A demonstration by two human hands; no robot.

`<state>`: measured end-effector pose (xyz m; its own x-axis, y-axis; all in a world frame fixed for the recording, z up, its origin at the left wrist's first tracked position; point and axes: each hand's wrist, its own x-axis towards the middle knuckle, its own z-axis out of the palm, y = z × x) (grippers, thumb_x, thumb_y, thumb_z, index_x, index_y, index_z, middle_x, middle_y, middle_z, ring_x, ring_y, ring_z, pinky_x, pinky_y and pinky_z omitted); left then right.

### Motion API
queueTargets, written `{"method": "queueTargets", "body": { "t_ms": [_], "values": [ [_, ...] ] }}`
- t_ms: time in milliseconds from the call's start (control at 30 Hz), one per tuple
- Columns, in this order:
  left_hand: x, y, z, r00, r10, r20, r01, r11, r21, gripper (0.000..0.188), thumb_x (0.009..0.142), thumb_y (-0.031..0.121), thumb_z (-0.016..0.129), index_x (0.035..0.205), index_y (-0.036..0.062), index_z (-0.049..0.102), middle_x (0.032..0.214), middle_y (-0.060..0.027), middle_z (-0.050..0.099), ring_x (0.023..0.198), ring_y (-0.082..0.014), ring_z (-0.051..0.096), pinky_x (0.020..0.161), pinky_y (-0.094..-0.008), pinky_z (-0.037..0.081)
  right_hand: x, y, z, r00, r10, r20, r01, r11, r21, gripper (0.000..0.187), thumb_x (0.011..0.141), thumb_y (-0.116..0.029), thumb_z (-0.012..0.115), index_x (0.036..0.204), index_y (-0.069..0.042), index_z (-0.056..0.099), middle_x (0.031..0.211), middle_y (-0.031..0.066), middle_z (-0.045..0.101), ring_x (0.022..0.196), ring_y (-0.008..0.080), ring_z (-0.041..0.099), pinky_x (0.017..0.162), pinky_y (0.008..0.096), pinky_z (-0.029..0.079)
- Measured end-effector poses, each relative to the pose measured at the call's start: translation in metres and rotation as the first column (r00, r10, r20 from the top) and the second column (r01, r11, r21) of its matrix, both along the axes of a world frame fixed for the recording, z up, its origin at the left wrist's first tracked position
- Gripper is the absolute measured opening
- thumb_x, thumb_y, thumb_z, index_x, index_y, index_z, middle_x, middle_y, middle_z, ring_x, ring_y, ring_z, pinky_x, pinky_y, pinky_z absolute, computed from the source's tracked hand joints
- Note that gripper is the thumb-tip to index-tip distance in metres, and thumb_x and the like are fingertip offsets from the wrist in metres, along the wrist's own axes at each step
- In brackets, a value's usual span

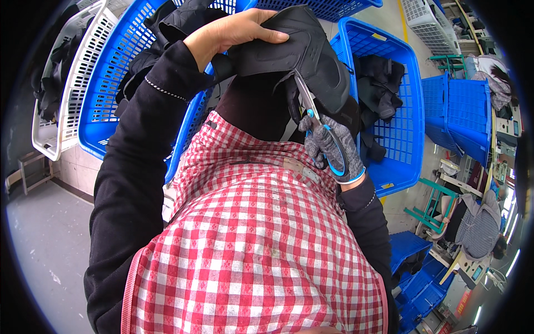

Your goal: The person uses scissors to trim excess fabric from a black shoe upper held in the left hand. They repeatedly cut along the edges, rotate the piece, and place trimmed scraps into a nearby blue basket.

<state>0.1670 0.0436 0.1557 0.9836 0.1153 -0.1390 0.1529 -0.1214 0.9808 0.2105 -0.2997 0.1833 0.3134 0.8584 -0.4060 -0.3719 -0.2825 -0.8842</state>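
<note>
My bare left hand [239, 29] grips the top edge of a black molded fabric piece [286, 47], its thumb lying across the front. The piece hangs over my lap, with stitched seams and raised shapes on its surface. In my gloved right hand [332, 143] is a pair of scissors [307, 99] with blue-and-black handles, fingers wrapped round them. Their blades point up and touch the lower edge of the black piece. Whether a blade is behind the fabric I cannot tell.
A blue basket [411, 122] with black pieces stands to my right. At the left are another blue basket [92, 111] and a white basket [69, 119], both holding black pieces. Farther right are stacked blue crates [459, 111], a green metal frame [431, 209] and people at workbenches.
</note>
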Motion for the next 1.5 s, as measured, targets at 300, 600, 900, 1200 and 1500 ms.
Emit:
{"method": "queueTargets", "body": {
  "t_ms": [300, 600, 900, 1200, 1500],
  "values": [
    [-0.064, -0.072, 0.044, 0.905, -0.052, 0.423, -0.381, 0.344, 0.858, 0.083, 0.067, 0.032, 0.092, 0.144, 0.0345, 0.06, 0.15, -0.0094, 0.051, 0.144, -0.0351, 0.043, 0.111, -0.0477, 0.046, -0.001, -0.001, 0.007, 0.954, 0.002, 0.301, 0.006, 1.0, -0.024, 0.049, 0.101, -0.048, 0.067, 0.118, -0.002, 0.067, 0.072, -0.0021, 0.063, 0.056, 0.0035, 0.054, 0.048, 0.0193, 0.038],
    [-0.066, -0.032, -0.017, 0.89, -0.144, 0.433, -0.247, 0.647, 0.722, 0.054, 0.087, 0.002, 0.075, 0.138, 0.0209, 0.069, 0.149, -0.0076, 0.06, 0.14, -0.0318, 0.054, 0.119, -0.0437, 0.044, 0.015, 0.006, -0.019, 0.995, 0.003, -0.1, -0.009, 0.998, -0.062, 0.026, 0.104, -0.009, 0.064, 0.128, 0.002, 0.067, 0.102, 0.007, 0.074, 0.086, 0.0095, 0.071, 0.073, 0.0206, 0.058],
    [-0.067, -0.021, -0.009, 0.921, -0.231, 0.314, -0.067, 0.699, 0.712, 0.048, 0.09, -0.002, 0.069, 0.136, 0.0125, 0.069, 0.147, -0.0118, 0.061, 0.138, -0.0337, 0.055, 0.118, -0.0432, 0.045, 0.014, 0.008, -0.016, 0.96, 0.113, 0.256, -0.095, 0.992, -0.079, 0.031, 0.1, -0.018, 0.072, 0.127, -0.002, 0.069, 0.093, 0.0035, 0.074, 0.076, 0.0079, 0.067, 0.064, 0.022, 0.052],
    [-0.051, -0.013, -0.002, 0.848, -0.365, 0.383, -0.113, 0.582, 0.805, 0.041, 0.093, 0.008, 0.069, 0.133, 0.0183, 0.073, 0.143, -0.0057, 0.065, 0.133, -0.0286, 0.061, 0.114, -0.038, 0.049, 0.052, -0.001, -0.034, 0.337, 0.309, 0.89, -0.429, 0.891, -0.146, 0.039, 0.093, -0.025, 0.079, 0.12, 0.001, 0.071, 0.099, 0.0166, 0.075, 0.09, 0.0289, 0.074, 0.078, 0.0375, 0.059],
    [-0.054, -0.03, 0.007, 0.887, -0.165, 0.431, -0.26, 0.593, 0.762, 0.045, 0.089, 0.01, 0.074, 0.133, 0.0172, 0.072, 0.142, -0.0025, 0.066, 0.133, -0.0293, 0.061, 0.11, -0.037, 0.053, 0.039, -0.021, -0.014, 0.902, -0.14, -0.409, 0.205, 0.971, 0.121, 0.048, 0.102, -0.048, 0.065, 0.113, -0.001, 0.065, 0.086, 0.0102, 0.068, 0.07, 0.0218, 0.064, 0.063, 0.0371, 0.057]
  ]
}}
